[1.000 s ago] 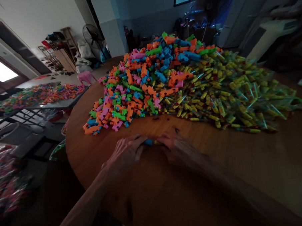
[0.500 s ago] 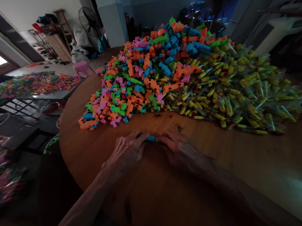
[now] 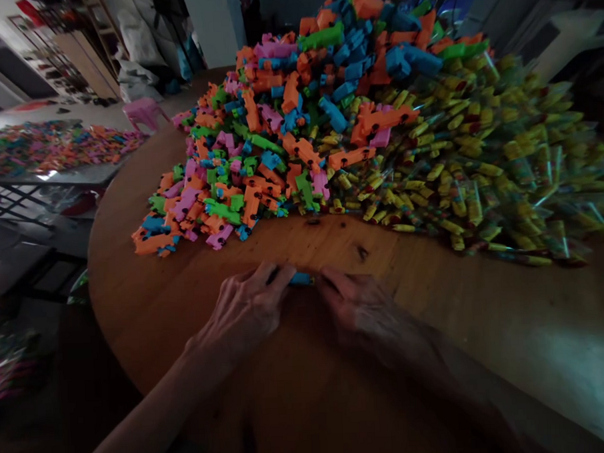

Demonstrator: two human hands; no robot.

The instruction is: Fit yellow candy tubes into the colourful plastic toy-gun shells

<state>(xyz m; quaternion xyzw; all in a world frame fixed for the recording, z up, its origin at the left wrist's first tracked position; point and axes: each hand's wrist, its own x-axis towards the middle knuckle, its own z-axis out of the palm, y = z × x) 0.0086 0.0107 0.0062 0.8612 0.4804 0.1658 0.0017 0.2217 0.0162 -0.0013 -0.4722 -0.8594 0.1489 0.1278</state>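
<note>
Over the near part of the round wooden table (image 3: 303, 246), my left hand (image 3: 252, 299) is closed on a small blue plastic toy (image 3: 301, 278). Its fingers cover the left part of the toy, so the full shape is hidden. My right hand (image 3: 350, 301) is closed at the toy's right end, where a small pale tip shows. Whatever lies between the right fingers is hidden. Just beyond both hands is a heap of orange, green, blue and pink plastic toy vehicles (image 3: 253, 202), some showing black wheels.
Right of the toys lies a large pile of yellow pieces in clear wrappers (image 3: 460, 173). A second table (image 3: 80, 179) at the left bears more colourful toys. Near it is a pink stool (image 3: 144, 112). White sacks (image 3: 138, 80) and shelves stand behind.
The view has moved nearer to the heap and tilted down. A slight gap now shows between my right fingertips and the blue toy's end; my left hand still holds it.
</note>
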